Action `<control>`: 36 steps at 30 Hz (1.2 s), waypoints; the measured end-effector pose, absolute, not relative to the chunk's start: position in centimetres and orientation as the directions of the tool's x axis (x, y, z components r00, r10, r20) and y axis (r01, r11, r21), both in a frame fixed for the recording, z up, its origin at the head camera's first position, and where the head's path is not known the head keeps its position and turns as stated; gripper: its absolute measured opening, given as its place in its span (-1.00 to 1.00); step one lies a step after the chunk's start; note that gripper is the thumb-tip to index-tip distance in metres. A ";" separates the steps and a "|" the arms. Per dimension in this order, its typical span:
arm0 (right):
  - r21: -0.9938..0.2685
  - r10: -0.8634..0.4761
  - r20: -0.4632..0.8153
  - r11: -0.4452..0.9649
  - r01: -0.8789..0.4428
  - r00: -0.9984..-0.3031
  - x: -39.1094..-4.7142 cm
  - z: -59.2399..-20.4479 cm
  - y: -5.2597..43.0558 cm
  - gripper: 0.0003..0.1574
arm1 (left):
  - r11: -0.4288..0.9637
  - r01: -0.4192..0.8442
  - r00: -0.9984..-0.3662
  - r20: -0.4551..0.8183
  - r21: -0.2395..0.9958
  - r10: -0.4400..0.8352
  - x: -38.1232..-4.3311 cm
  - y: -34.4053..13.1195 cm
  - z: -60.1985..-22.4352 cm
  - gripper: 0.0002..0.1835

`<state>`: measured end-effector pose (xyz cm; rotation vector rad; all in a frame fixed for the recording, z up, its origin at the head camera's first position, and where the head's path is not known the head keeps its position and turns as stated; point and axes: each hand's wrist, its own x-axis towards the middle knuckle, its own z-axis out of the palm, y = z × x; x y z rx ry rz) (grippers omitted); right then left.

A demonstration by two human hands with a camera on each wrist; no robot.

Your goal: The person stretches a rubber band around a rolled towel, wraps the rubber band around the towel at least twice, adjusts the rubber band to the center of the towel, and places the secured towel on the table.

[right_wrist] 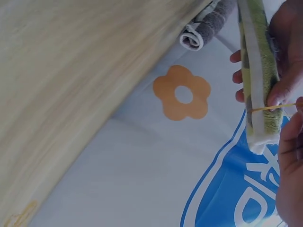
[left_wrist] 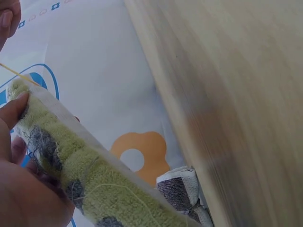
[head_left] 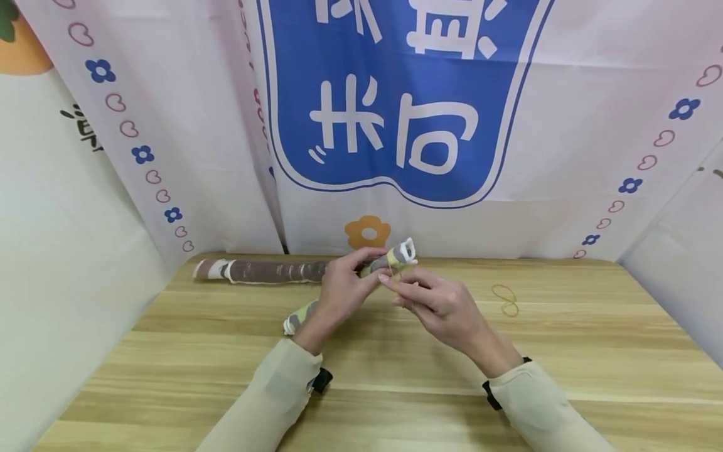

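A rolled-up towel [head_left: 402, 252], pale green with grey patches and a white edge, slants up from the table in the head view. My left hand [head_left: 346, 285] grips the roll, its thumb pressed on the green pile [left_wrist: 90, 161] in the left wrist view. Around the roll close to its upper end runs a thin yellow rubber band [right_wrist: 272, 108]. My right hand [head_left: 443, 307] pinches this band between thumb and fingers and stretches it away from the towel. The middle of the roll is hidden behind the left hand in the head view.
A second rolled towel [head_left: 265, 272], brown with a white and pinkish end, lies along the table's back edge at left. A loose rubber band [head_left: 512, 302] lies twisted on the wooden table [head_left: 593, 351] at right. Behind hangs a printed cloth [head_left: 565, 157].
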<state>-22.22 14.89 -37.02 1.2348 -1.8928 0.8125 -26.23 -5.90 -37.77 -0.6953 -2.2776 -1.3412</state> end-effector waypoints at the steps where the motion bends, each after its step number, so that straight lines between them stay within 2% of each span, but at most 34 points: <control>1: -0.104 -0.475 0.836 0.352 -0.930 -0.273 -22.2 -37.1 15.0 -0.55 | 0.418 0.599 -0.795 0.568 0.683 0.210 -26.2 -5.9 -37.8 -0.70; 5: -0.079 -0.433 0.859 0.418 -0.905 -0.275 -22.4 -37.6 15.1 -0.39 | 0.433 0.582 -0.807 0.555 0.688 0.203 -26.1 -5.9 -37.7 -0.69; 8: -0.093 -0.389 0.865 0.496 -0.863 -0.317 -22.6 -37.9 15.2 -0.19 | 0.446 0.560 -0.821 0.538 0.698 0.190 -26.1 -5.9 -37.7 -0.66; 11: -0.116 -0.369 0.851 0.562 -0.819 -0.374 -22.6 -38.2 15.3 -0.01 | 0.459 0.541 -0.833 0.522 0.705 0.181 -26.1 -6.0 -37.7 -0.66; 18: -0.196 -0.308 0.773 0.715 -0.671 -0.555 -22.4 -38.3 15.3 0.31 | 0.497 0.528 -0.835 0.529 0.689 0.153 -26.3 -6.1 -37.8 -0.67; 23: -0.230 -0.264 0.730 0.774 -0.591 -0.630 -22.1 -38.1 15.2 0.37 | 0.543 0.520 -0.823 0.557 0.659 0.113 -26.4 -6.2 -37.8 -0.67; 29: -0.331 -0.219 0.651 0.779 -0.532 -0.727 -21.7 -38.0 15.0 0.39 | 0.576 0.494 -0.827 0.556 0.651 0.080 -26.2 -6.1 -37.9 -0.69; 36: -0.408 -0.233 0.624 0.717 -0.565 -0.746 -20.9 -37.6 14.5 0.33 | 0.592 0.513 -0.807 0.585 0.621 0.086 -26.3 -6.0 -38.0 -0.70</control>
